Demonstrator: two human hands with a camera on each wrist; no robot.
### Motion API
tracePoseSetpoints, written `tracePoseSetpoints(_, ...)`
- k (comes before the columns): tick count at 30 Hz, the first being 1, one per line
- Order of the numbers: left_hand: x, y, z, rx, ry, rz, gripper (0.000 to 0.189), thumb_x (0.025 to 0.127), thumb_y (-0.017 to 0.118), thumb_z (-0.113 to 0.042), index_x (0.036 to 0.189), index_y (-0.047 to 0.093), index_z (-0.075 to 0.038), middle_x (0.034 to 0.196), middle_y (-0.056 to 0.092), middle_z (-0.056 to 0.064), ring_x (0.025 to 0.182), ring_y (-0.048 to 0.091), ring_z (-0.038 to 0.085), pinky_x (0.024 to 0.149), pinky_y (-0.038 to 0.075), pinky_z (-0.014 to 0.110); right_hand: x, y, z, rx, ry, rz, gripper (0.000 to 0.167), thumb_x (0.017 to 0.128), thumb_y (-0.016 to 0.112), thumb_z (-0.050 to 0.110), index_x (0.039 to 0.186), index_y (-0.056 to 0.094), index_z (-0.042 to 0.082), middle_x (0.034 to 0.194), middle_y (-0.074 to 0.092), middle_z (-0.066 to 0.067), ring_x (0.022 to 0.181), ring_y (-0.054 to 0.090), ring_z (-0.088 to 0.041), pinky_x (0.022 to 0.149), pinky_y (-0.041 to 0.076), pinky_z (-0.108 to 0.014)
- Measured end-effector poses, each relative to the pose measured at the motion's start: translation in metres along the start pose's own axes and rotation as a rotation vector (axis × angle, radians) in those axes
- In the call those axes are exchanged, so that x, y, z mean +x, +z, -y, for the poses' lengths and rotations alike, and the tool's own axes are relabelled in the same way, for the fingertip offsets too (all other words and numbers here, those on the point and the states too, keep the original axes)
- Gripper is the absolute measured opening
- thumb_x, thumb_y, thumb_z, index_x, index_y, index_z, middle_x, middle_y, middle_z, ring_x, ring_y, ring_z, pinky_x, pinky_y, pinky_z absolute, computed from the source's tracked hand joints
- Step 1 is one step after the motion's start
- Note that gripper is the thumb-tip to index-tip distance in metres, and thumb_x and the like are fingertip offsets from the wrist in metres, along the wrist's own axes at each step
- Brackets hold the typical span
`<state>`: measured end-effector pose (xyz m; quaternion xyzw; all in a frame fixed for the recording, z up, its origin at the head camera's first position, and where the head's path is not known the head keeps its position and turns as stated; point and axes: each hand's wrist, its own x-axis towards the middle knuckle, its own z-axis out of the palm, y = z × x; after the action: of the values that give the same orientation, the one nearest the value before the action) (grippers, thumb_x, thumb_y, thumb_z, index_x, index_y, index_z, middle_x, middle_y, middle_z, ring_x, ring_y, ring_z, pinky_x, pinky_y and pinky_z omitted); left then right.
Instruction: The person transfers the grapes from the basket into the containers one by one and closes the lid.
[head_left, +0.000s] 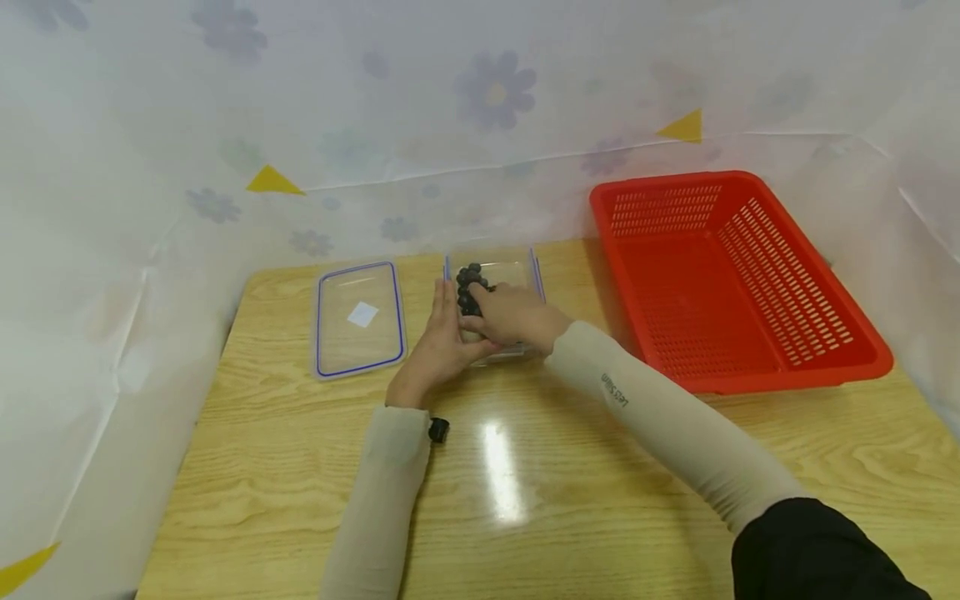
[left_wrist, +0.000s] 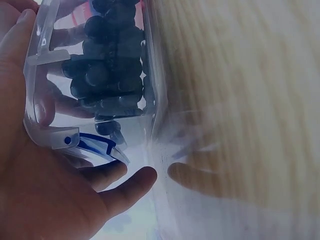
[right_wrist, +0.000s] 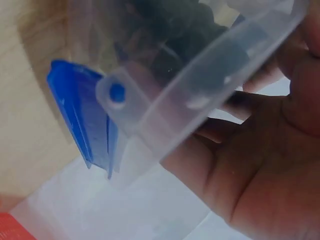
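A bunch of dark grapes [head_left: 468, 279] lies in the left part of a clear plastic container [head_left: 510, 271] with blue-edged latches. My right hand [head_left: 517, 315] reaches into the container from the right, with finger and thumb gripping the near end of the bunch. Along the container's left wall, my left hand [head_left: 442, 346] rests with straight fingers, its thumb stretched along the near side. Through the clear wall in the left wrist view, the grapes [left_wrist: 107, 75] show piled together. One blue latch [right_wrist: 80, 112] hangs outward in the right wrist view, close to my right hand [right_wrist: 265, 150].
A clear lid [head_left: 360, 333] with a blue seal and a white label lies left of the container. To the right stands a large red plastic basket [head_left: 648, 333]. Patterned white sheeting [head_left: 420, 108] rises behind the wooden table [head_left: 570, 500].
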<state>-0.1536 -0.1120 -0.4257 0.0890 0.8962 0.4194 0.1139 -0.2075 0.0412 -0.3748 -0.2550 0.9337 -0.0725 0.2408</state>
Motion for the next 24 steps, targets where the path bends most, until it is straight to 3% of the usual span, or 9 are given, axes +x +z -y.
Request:
tracePoseSetpoints(8,0.0022,0.0007,0.0002,0.006,-0.002,0.001,0.127,0.087,0.076,-0.055,0.159,-0.02,-0.012,0.161,-0.033,0.002,0.151,-0.015,0.025,0.121,0.011,0.048,-0.0029,0.0025,-0.0029,0.105,0.023,-0.007,0.072,0.107,0.046,0.044,0.164,0.014,0.013,0.158,0.031,-0.026,0.143,0.033,-0.041,0.111,0.034,-0.058)
tracePoseSetpoints(17,0.0045,0.0028,-0.0008,0.008,0.007,0.001,0.127,0.086,0.074,-0.057,0.159,-0.02,-0.011,0.161,-0.033,0.0,0.151,-0.014,0.025,0.121,0.011,0.048,-0.0039,0.0005,-0.0083,0.115,0.002,-0.005,0.069,0.107,0.048,0.04,0.163,0.019,0.014,0.158,0.033,-0.025,0.144,0.032,-0.04,0.11,0.035,-0.058)
tracePoseSetpoints(21,0.0023,0.0027,0.0,0.008,-0.01,-0.01,0.129,0.084,0.074,-0.062,0.159,-0.019,-0.011,0.161,-0.033,-0.002,0.151,-0.013,0.025,0.12,0.011,0.049,-0.0054,0.0014,-0.0076,0.121,-0.004,-0.02,0.065,0.107,0.048,0.038,0.163,0.023,0.016,0.156,0.036,-0.025,0.142,0.035,-0.04,0.108,0.038,-0.058)
tracePoseSetpoints(24,0.0001,0.0021,0.0003,0.013,-0.013,-0.017,0.13,0.083,0.073,-0.063,0.159,-0.018,-0.011,0.161,-0.032,-0.002,0.151,-0.012,0.026,0.12,0.01,0.05,-0.0071,0.0023,-0.0066,0.118,-0.006,-0.046,0.063,0.106,0.05,0.037,0.162,0.027,0.018,0.153,0.039,-0.026,0.131,0.047,-0.037,0.101,0.045,-0.055)
